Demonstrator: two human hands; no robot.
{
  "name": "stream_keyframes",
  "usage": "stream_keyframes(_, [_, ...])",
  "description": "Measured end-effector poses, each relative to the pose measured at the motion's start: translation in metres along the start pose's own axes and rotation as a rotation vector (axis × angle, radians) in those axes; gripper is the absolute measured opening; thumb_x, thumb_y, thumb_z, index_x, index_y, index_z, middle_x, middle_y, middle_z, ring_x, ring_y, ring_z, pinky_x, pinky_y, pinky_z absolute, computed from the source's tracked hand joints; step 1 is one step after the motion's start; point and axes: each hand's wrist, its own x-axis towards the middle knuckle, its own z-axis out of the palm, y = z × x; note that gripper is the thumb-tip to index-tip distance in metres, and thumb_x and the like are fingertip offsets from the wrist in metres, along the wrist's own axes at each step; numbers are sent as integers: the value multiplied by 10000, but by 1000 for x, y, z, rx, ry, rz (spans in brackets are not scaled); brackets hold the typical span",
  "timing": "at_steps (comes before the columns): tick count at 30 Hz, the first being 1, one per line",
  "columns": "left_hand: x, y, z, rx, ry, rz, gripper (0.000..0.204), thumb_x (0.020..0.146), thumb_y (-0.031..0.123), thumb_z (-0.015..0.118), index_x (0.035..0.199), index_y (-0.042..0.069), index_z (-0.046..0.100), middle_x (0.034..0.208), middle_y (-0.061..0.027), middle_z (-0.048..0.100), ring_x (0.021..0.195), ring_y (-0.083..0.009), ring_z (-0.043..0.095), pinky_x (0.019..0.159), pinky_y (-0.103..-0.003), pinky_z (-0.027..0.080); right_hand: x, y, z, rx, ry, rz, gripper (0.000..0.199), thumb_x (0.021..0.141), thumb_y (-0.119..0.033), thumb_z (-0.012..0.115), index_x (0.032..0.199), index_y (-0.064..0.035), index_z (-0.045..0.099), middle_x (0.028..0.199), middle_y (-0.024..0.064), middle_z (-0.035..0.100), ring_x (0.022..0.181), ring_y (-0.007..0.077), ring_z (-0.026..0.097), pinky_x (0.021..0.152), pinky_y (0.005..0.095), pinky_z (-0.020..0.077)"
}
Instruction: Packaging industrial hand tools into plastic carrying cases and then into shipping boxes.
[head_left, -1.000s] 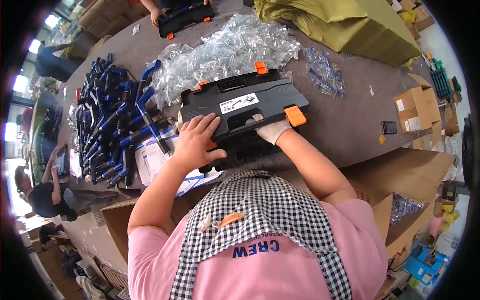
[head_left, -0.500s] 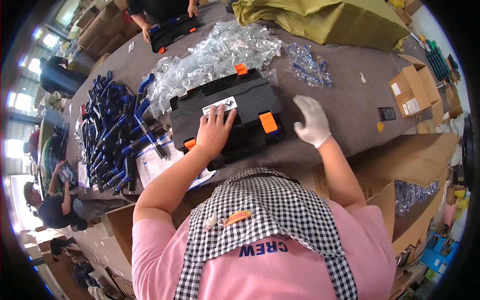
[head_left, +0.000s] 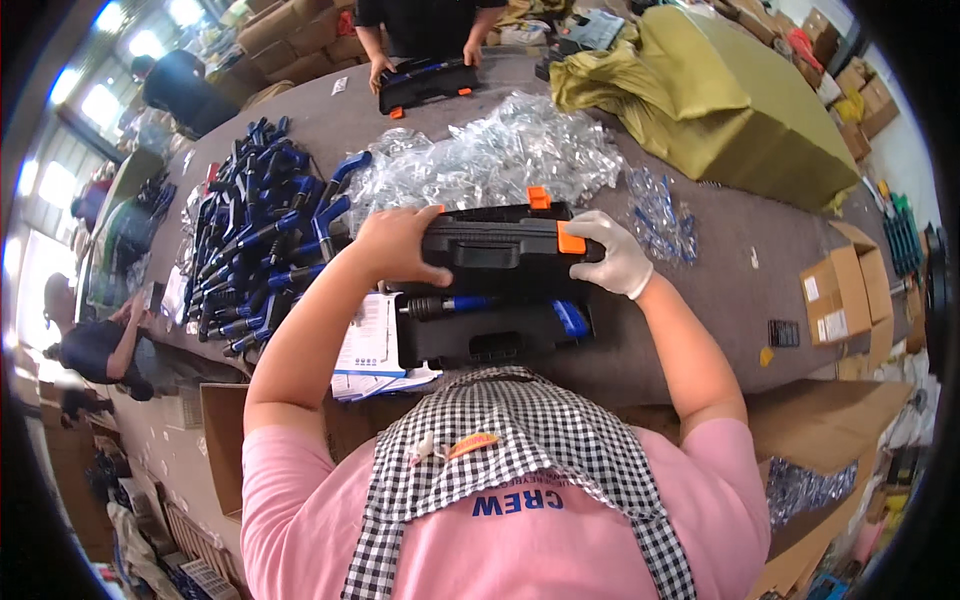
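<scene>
A black plastic tool case [head_left: 500,345] lies opened on the table before me, with its lid [head_left: 490,235] raised on the far side. Bare fingers of my left hand [head_left: 398,245] are wrapped over the lid's left end, thumb in front. At the opposite end, my right hand [head_left: 618,258], in a whitish glove, grips the lid beside an orange latch [head_left: 571,237]. Inside the base rests a blue and black tool [head_left: 465,304], its middle partly shaded by the lid. Printed papers [head_left: 368,335] stick out from under the case's left side.
Blue and black tools [head_left: 255,230] are heaped at left. Clear plastic bags [head_left: 490,150] lie behind the lid, with blue-tinted bags [head_left: 662,215] to their right. Across the table, a person [head_left: 425,25] handles a similar case [head_left: 430,85]. A yellow-green wrapped bale [head_left: 740,120] and cardboard box [head_left: 843,300] stand right.
The case has gone from closed to open, its lid now lifted. My left hand moved from the lid's top to its left end; my right hand came in onto the right end.
</scene>
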Motion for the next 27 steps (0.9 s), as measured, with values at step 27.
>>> stream_keyframes(27, [-38,31,-4,-299,14,144,434,874,372,642,1083,-7,611,912,-215,666,922,-408,633,816,-491,482,60,-108,-1,-256,-68,-577,408,606,-6,724,973,-141,605,1105,66,557,1025,344,541,867,457,467])
